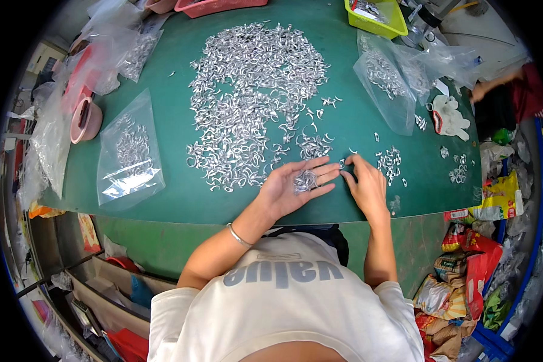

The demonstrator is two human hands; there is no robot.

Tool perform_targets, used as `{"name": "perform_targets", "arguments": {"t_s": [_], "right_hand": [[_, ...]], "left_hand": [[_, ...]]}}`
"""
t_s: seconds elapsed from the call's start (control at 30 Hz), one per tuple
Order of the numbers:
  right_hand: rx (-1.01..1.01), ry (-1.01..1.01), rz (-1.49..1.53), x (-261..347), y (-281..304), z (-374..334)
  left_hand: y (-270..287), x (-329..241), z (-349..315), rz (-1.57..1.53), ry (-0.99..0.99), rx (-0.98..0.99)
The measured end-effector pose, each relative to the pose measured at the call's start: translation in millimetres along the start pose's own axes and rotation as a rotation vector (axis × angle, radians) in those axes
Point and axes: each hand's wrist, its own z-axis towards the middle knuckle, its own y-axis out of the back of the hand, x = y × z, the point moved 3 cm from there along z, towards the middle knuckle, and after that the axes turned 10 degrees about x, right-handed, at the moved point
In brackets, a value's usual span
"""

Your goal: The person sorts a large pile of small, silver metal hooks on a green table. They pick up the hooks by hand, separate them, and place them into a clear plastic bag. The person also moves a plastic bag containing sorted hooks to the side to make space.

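Note:
My left hand (283,190) lies palm up over the front of the table, fingers stretched out, cradling several small curved silver metal pieces (306,181) in the palm. Right beside its fingertips, my right hand (367,186) pinches one small ring-like metal piece (342,163) between thumb and forefinger. A big heap of the same curved pieces (256,66) spreads over the table beyond my hands. Just past my left fingers sits a small cluster (315,146), and another small pile (390,161) lies to the right of my right hand.
On the green table (175,120) lie a clear bag of pieces (133,151) at left, another bag (386,78) at right and a white glove (449,117). A pink cup (85,123), a red basket (220,7) and a yellow-green basket (395,21) stand around the edges. Someone's arm (495,84) shows at far right.

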Motion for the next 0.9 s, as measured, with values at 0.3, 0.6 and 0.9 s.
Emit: {"name": "perform_targets", "arguments": {"t_s": [0.3,0.6,0.9], "right_hand": [[-0.030,-0.075,0.273,-7,-1,-6],[0.009,0.000,0.668,41,1,-10],[0.072,0.272,0.415,68,3,-18]], "left_hand": [[4,4,-1,-0.094,-0.072,0.041],[-1,7,-9,-0.171,-0.084,0.077],[-22,5,-18,-0.215,-0.094,0.189]]}}
